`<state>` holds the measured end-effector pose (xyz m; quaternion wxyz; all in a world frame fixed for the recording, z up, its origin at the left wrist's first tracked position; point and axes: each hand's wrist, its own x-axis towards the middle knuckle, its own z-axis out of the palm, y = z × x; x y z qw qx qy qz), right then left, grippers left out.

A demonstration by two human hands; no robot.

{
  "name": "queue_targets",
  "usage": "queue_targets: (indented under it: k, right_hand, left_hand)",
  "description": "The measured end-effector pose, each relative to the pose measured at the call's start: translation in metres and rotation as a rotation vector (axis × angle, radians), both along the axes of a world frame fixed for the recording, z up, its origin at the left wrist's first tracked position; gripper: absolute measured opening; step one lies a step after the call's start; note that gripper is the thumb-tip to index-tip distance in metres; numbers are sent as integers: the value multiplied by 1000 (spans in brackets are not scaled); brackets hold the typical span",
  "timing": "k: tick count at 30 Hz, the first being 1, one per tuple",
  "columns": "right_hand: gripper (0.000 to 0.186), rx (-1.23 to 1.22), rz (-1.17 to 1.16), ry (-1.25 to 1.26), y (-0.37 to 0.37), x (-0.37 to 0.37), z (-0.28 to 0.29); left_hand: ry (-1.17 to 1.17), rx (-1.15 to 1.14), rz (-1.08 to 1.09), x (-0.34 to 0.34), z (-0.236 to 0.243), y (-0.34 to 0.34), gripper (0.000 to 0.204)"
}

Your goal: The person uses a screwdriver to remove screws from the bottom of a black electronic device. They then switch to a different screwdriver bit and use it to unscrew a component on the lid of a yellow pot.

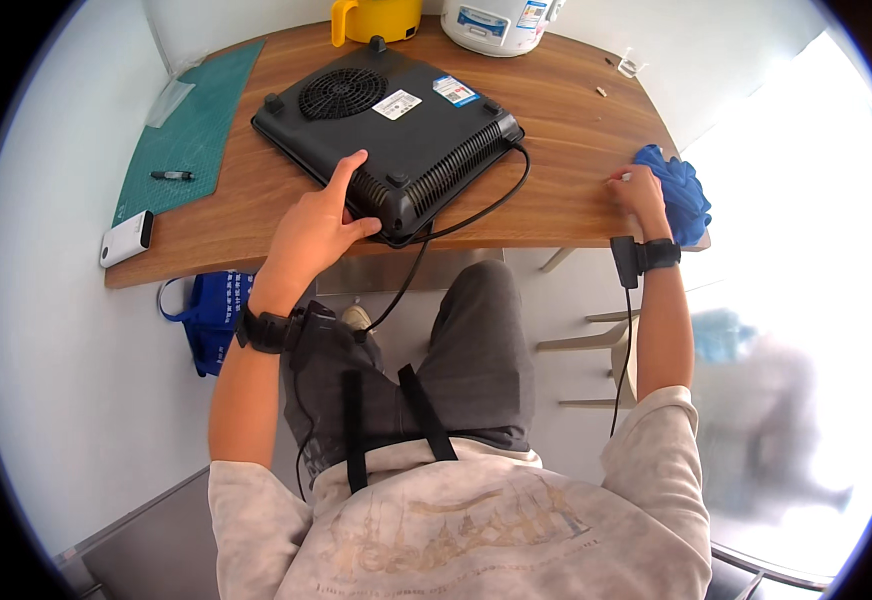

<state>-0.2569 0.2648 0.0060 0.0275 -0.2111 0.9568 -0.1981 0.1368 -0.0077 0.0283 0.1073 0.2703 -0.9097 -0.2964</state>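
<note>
The black appliance (416, 120) lies bottom up on the wooden table, with a round fan grille, labels, side slots, small feet and a black cord looping from its right edge. My left hand (331, 220) grips its near left corner, index finger stretched over the underside and thumb at the front edge. My right hand (638, 190) is closed at the table's right side, beside a crumpled blue cloth (683, 195); a small pale thing shows at its fingertips, too small to name.
A green mat (186, 130) holds a pen (171, 175), beside a white device (126, 239). A yellow pot (386, 18) and white cooker (496, 22) stand at the back. Small items lie back right. A blue bag (206, 320) is below left; a chair (606, 350) below right.
</note>
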Motion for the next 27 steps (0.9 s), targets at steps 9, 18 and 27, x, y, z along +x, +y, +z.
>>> queue_targets:
  k: [9, 18, 27]
  right_hand:
    - [22, 0, 20, 26, -2, -11, -6]
    - [14, -279, 478, -184, -53, 147, 59]
    - [13, -423, 801, -145, -82, 216, 38]
  left_hand:
    - [98, 72, -56, -18, -5, 9, 80]
    - [118, 218, -93, -19, -4, -6, 50]
    - [76, -37, -47, -37, 6, -11, 37]
